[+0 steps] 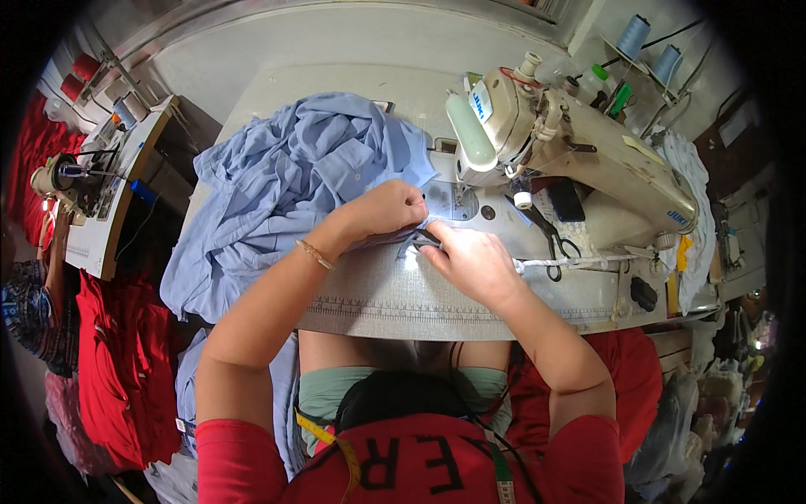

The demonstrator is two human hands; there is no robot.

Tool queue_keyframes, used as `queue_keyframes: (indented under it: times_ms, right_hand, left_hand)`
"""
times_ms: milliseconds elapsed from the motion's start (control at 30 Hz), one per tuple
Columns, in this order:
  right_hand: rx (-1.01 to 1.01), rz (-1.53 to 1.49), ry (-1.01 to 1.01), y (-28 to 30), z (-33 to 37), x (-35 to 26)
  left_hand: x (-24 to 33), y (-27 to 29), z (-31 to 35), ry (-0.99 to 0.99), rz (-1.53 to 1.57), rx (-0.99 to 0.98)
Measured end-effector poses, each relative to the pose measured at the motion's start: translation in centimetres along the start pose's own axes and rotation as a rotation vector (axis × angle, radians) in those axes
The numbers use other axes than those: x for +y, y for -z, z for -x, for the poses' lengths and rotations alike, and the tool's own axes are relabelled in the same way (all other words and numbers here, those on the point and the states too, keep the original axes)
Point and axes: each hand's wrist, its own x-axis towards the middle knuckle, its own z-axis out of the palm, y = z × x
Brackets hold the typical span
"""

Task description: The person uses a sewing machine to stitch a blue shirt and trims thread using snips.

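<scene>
A light blue shirt [294, 160] lies in a crumpled heap on the sewing table. At the heap's right edge my left hand [388, 207] is closed, pinching a bit of its cloth between thumb and fingers. Just right of it, my right hand [480, 267] is closed round a small dark tool [427, 238], which looks like thread snips and is partly hidden by the fingers. The tool's end is close to the cloth below my left hand. Both hands are in front of the sewing machine [579, 139], near its needle plate [457, 202].
Black scissors [550, 235] and a dark phone-like object [566, 200] lie under the machine's arm. A printed ruler [378, 311] runs along the table's front edge. Blue thread cones [633, 36] stand behind at the right. At the left is another machine table [117, 193], with a person's arm beside it.
</scene>
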Motion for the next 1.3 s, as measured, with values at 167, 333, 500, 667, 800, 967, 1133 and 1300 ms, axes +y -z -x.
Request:
queue_keyframes:
  times_ms: [167, 333, 500, 667, 800, 967, 1133, 1300]
  right_hand:
    - [-0.079, 0.059, -0.132, 0.4, -0.2, 0.3]
    - [-0.135, -0.028, -0.218, 1.2, 0.3, 0.4]
    - [-0.082, -0.242, -0.259, 1.1, 0.4, 0.9]
    - [-0.203, -0.281, -0.312, 1.5, -0.5, 0.9]
    - [-0.227, -0.247, -0.284, 1.5, -0.8, 1.4]
    - [-0.282, -0.166, -0.324, 1.9, -1.0, 0.9]
    - [-0.313, -0.09, -0.327, 2.0, -1.2, 0.5]
    - [-0.357, -0.044, -0.325, 2.2, -1.2, 0.0]
  left_hand:
    - [0.5, 0.2, -0.2, 0.069, -0.012, -0.023]
    - [0.5, -0.4, 0.2, 0.056, -0.029, 0.019]
    - [0.9, -1.0, 0.5, -0.011, -0.12, 0.068]
    - [0.1, -1.7, 0.7, -0.075, -0.154, 0.145]
    - [0.1, -2.3, 0.8, -0.136, -0.217, 0.222]
    - [0.7, -2.7, 1.3, -0.13, -0.245, 0.238]
    - [0.7, -2.9, 1.5, -0.165, -0.235, 0.209]
    - [0.6, -3.3, 1.6, -0.15, -0.211, 0.203]
